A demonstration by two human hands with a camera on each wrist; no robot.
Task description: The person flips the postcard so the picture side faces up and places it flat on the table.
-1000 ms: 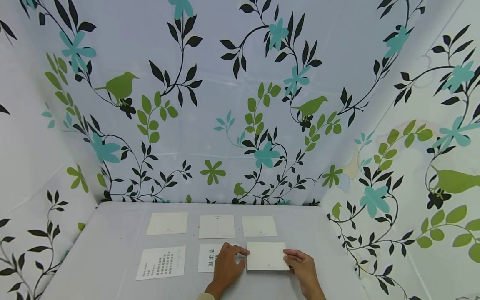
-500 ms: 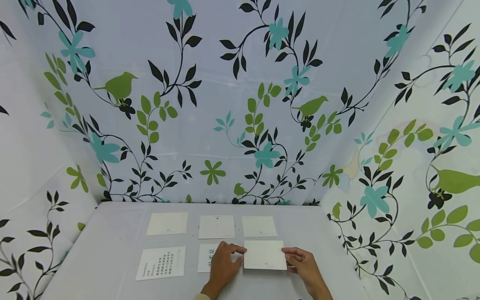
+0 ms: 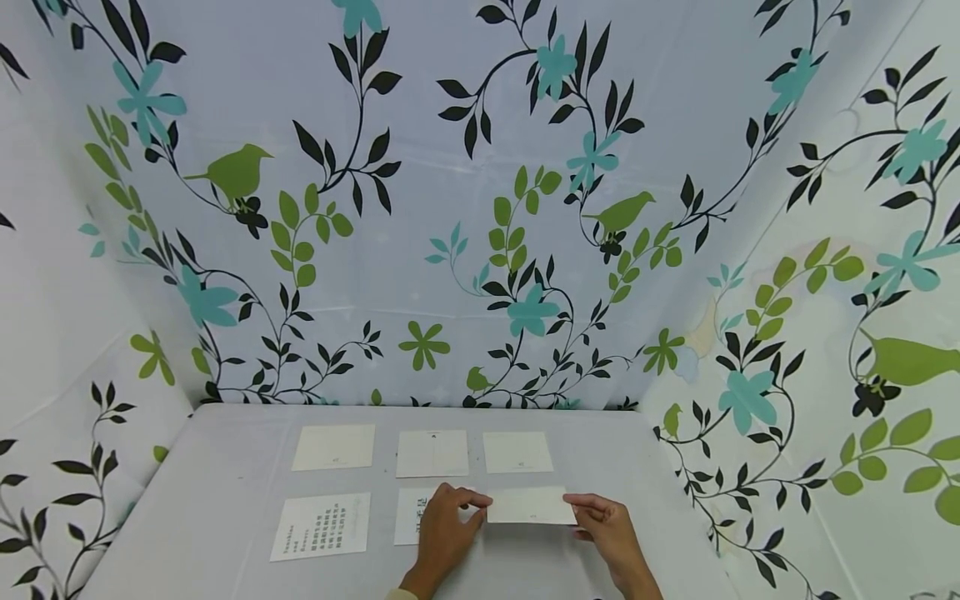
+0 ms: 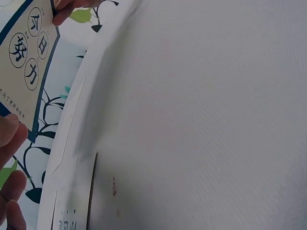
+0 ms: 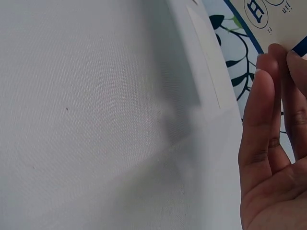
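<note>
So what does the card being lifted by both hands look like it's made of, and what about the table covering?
The lifted card looks like thin matte card stock: it stays flat while the left hand and right hand pinch its edges, and the wrist views show a printed underside. The table covering seems to be grey-white woven cloth; a fine weave shows up close, though coated fabric is possible.

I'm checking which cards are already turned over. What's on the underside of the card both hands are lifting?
The lifted card, pinched by the left hand and right hand, shows circled characters and a blue border underneath in the wrist views; most of that face stays hidden.
</note>
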